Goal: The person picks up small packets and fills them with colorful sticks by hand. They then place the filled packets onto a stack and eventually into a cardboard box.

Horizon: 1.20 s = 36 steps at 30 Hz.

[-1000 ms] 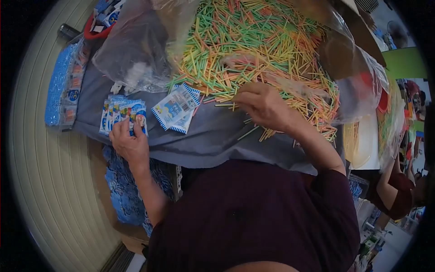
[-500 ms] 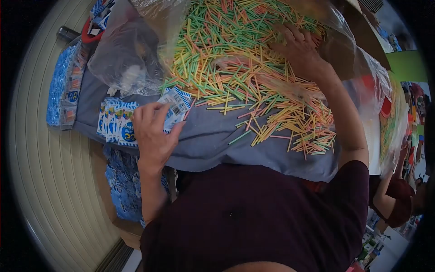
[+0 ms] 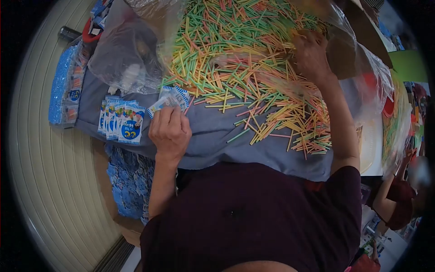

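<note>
My left hand, fingers curled, pinches the lower edge of a small blue-and-white packet on the grey cloth. Another packet of the same kind lies partly under it. To the left is an overlapping row of printed packets with a blue emblem. At the upper right, my right hand is closed at the pile of thin coloured sticks, which are green, yellow and pink. Yellow sticks show at its fingertips, slightly blurred; how many it holds is hidden.
Clear plastic bags lie at the pile's left and over the cardboard at its right. A blue strip of packets lies at the cloth's left edge, beside a ribbed shutter. At far right another person's arm shows.
My left hand has moved right, off the packet row, and its fingers have closed at the packet's lower edge. My right hand has shifted slightly right and its spread fingers have drawn together.
</note>
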Available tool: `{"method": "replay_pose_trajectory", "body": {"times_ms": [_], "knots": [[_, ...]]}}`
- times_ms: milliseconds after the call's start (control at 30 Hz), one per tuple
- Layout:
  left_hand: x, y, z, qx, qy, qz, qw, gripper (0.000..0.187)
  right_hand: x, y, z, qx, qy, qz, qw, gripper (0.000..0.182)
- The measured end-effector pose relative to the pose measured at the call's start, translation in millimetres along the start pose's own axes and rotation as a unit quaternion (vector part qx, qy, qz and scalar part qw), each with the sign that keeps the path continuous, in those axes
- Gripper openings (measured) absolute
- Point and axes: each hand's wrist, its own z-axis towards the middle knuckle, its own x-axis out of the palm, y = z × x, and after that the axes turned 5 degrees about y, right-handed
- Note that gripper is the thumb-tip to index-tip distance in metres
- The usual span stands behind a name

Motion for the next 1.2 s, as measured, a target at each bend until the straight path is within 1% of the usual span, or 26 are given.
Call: {"method": "replay_pose_trajectory", "body": {"times_ms": [67, 100, 167, 200, 233, 267, 300, 367, 400, 433, 467, 500, 567, 600, 667, 700, 767, 800, 867, 900, 967, 1000, 1067, 1100, 1167, 1200], "knots": [[-0.4, 1.9, -1.4, -0.005, -0.014, -0.034, 0.999, 0.013, 1.3, -9.4, -0.8, -0.001, -0.129, 0.041, 0.991, 0.033], [-1.4, 4.1, -1.1, -0.027, -0.024, -0.089, 0.995, 0.01, 4.6, -8.7, 0.9, 0.0, -0.129, 0.039, 0.991, 0.033], [-2.8, 11.0, 0.2, -0.044, -0.034, -0.148, 0.987, 0.008, 15.6, -4.2, 3.5, 0.12, -0.159, 0.326, 0.924, 0.015], [-3.6, 16.5, 0.0, -0.092, -0.022, -0.217, 0.972, 0.009, 17.9, -2.5, 4.1, 0.122, -0.159, 0.323, 0.925, 0.015], [-4.6, 19.0, 0.4, -0.141, -0.01, -0.283, 0.949, 0.009, 19.4, -0.3, 5.8, 0.162, -0.165, 0.454, 0.861, 0.015], [-6.2, 18.9, 2.0, -0.139, -0.012, -0.285, 0.948, 0.009, 19.9, 3.0, 8.4, 0.195, -0.167, 0.575, 0.777, 0.016], [-9.6, 18.2, 4.4, -0.121, 0.002, -0.246, 0.962, 0.011, 19.0, 8.6, 11.5, 0.194, -0.168, 0.574, 0.778, 0.016], [-12.1, 16.3, 4.5, -0.101, 0.015, -0.207, 0.973, 0.014, 18.0, 19.1, 15.5, 0.249, -0.229, 0.638, 0.692, 0.021], [-11.9, 14.0, 2.5, -0.07, 0.025, -0.147, 0.986, 0.016, 25.1, 15.8, 14.2, 0.249, -0.23, 0.636, 0.693, 0.021], [-10.8, 13.3, 1.0, -0.038, 0.036, -0.086, 0.995, 0.018, 33.0, 9.2, 12.9, 0.242, -0.244, 0.689, 0.638, 0.02], [-8.0, 17.4, -0.8, -0.037, 0.036, -0.088, 0.995, 0.018, 40.8, 3.7, 10.4, 0.233, -0.255, 0.738, 0.58, 0.02], [-5.2, 24.3, -2.5, -0.032, 0.013, -0.103, 0.994, 0.019, 34.4, 5.9, 9.4, 0.234, -0.255, 0.736, 0.581, 0.02], [-4.3, 33.3, -3.9, -0.029, -0.01, -0.121, 0.992, 0.02, 20.3, 10.1, 5.1, 0.184, -0.28, 0.769, 0.544, 0.024], [-8.2, 35.1, -2.6, -0.012, -0.017, -0.088, 0.996, 0.02, 12.9, 12.7, 2.5, 0.186, -0.278, 0.768, 0.546, 0.024], [-10.4, 34.8, -4.7, 0.004, -0.024, -0.06, 0.998, 0.02, 1.4, 15.5, -2.1, 0.196, -0.243, 0.626, 0.714, 0.029], [-11.1, 34.0, -6.4, -0.005, 0.012, -0.068, 0.998, 0.02, 8.6, 14.0, -4.2, 0.196, -0.243, 0.624, 0.716, 0.029], [-14.2, 33.8, -6.8, -0.01, 0.047, -0.079, 0.996, 0.02, 43.1, 9.1, -12.8, 0.197, -0.069, 0.679, 0.704, 0.035], [-18.4, 34.0, -6.1, -0.018, 0.049, -0.1, 0.994, 0.02, 60.7, 6.8, -17.1, 0.199, -0.07, 0.677, 0.705, 0.035], [-22.7, 35.9, -2.3, -0.031, 0.048, -0.119, 0.991, 0.019, 87.1, 2.8, -15.6, 0.224, -0.124, 0.49, 0.833, 0.036], [-23.9, 37.9, -0.5, -0.039, 0.067, -0.127, 0.989, 0.019, 76.8, 3.5, -13.5, 0.222, -0.121, 0.492, 0.833, 0.036], [-23.0, 41.6, 0.4, -0.046, 0.084, -0.136, 0.986, 0.019, 35.5, 0.9, -7.1, 0.278, -0.048, 0.602, 0.747, 0.036], [-20.9, 43.7, 0.8, -0.061, 0.068, -0.168, 0.982, 0.018, 27.9, 2.0, -5.5, 0.276, -0.049, 0.601, 0.749, 0.036], [-19.2, 42.5, 5.2, -0.073, 0.052, -0.202, 0.975, 0.018, 18.5, 5.7, -1.8, 0.157, -0.192, 0.816, 0.522, 0.038], [-20.7, 39.6, 8.2, -0.089, 0.03, -0.232, 0.968, 0.017, 17.6, 6.4, -1.0, 0.159, -0.193, 0.815, 0.522, 0.038], [-18.8, 28.4, 12.7, -0.108, 0.01, -0.258, 0.96, 0.017, 17.7, 12.7, 4.1, 0.027, -0.206, 0.911, 0.356, 0.043], [-13.3, 16.4, 20.1, -0.107, 0.007, -0.336, 0.936, 0.017, 10.0, 25.0, 10.1, 0.024, -0.201, 0.914, 0.351, 0.043]]}}
